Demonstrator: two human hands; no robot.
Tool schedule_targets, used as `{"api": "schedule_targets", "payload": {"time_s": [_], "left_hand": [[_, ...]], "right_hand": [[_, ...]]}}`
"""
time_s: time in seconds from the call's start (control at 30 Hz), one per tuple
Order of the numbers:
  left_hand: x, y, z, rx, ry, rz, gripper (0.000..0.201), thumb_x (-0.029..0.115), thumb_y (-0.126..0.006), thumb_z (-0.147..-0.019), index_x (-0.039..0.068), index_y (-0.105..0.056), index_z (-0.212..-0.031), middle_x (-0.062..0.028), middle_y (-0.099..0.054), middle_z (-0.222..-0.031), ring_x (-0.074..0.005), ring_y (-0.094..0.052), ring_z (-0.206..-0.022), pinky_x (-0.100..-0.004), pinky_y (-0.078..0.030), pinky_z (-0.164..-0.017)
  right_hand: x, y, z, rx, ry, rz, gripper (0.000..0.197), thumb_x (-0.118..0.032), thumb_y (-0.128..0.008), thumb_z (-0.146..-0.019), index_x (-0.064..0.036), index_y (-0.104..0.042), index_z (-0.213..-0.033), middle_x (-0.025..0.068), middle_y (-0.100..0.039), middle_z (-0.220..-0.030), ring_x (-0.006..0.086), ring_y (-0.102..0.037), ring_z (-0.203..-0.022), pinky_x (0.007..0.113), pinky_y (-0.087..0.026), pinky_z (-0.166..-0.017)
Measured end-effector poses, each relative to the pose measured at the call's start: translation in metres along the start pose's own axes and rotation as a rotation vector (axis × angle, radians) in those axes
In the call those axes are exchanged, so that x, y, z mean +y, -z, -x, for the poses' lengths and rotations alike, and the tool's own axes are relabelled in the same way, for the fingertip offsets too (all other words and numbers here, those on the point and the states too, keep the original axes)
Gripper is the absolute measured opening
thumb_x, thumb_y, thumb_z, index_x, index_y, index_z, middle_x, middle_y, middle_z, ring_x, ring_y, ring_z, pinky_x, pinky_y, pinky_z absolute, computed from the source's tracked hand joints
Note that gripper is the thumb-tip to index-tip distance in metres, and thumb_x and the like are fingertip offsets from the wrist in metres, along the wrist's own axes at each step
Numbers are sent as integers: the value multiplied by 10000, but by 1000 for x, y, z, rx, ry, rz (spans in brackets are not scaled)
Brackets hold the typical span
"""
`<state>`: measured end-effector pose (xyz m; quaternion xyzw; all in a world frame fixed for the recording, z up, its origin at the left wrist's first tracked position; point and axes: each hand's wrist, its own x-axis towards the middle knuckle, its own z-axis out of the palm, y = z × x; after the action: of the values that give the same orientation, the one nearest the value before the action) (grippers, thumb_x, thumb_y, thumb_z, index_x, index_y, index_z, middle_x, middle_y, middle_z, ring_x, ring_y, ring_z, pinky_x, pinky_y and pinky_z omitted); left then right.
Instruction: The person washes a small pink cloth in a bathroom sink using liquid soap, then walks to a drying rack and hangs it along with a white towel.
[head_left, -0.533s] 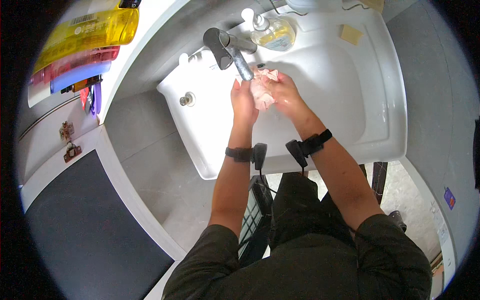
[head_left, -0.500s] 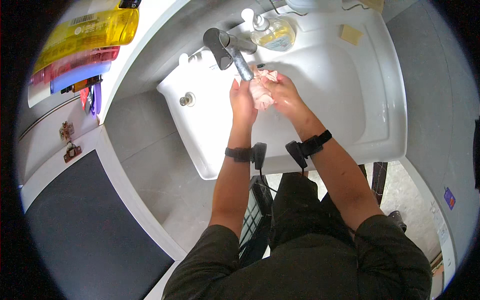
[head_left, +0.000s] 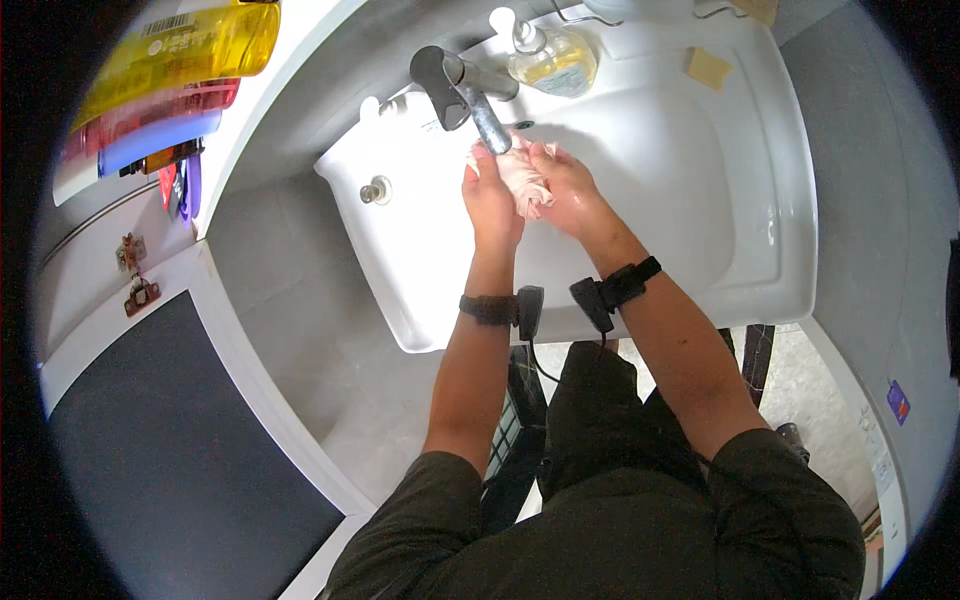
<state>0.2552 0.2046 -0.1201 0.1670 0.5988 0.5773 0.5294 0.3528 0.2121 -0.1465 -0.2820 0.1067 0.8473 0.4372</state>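
A crumpled pale pink cloth [head_left: 524,182] is bunched between my two hands, just below the spout of the grey tap [head_left: 487,125]. My left hand [head_left: 490,200] grips the cloth from its left side, thumb up near the spout. On the other side, my right hand [head_left: 567,190] has its fingers curled over the cloth's right part. Both hands are over the white sink [head_left: 660,200]. Whether water is running cannot be made out. The fingers underneath the cloth are hidden.
Behind the tap stands a clear pump bottle [head_left: 553,62] of yellowish liquid. A yellow block [head_left: 709,69] rests on the sink's back right ledge. At left, a shelf holds a yellow bottle [head_left: 180,55] and several others, above a dark-panelled cabinet door [head_left: 180,450]. A metal fitting [head_left: 375,190] sits on the sink's left side.
My left hand has shifted slightly right, toward the right hand. The cloth is bunched a bit differently, and the right fingers have curled further over it.
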Motion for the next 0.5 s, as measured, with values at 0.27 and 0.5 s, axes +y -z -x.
{"api": "schedule_targets", "payload": {"time_s": [0.27,0.5], "left_hand": [[-9,7,2,4,64,-21,263,217,-438,-1038,-6,-538,-1136,-108,-636,-1034,-194,-647,-889,-326,-548,-767],[-22,-1,-2,30,116,-89,257,209,-467,-1017,-17,-561,-1095,-91,-645,-986,-165,-638,-847,-306,-531,-747]], "right_hand": [[9,11,-11,-56,137,142,296,-208,-646,-949,60,-613,-1070,115,-664,-957,182,-663,-815,314,-553,-719],[-6,17,-20,179,17,306,412,-303,-641,-953,77,-585,-1102,114,-645,-1034,168,-653,-862,294,-539,-712]]}}
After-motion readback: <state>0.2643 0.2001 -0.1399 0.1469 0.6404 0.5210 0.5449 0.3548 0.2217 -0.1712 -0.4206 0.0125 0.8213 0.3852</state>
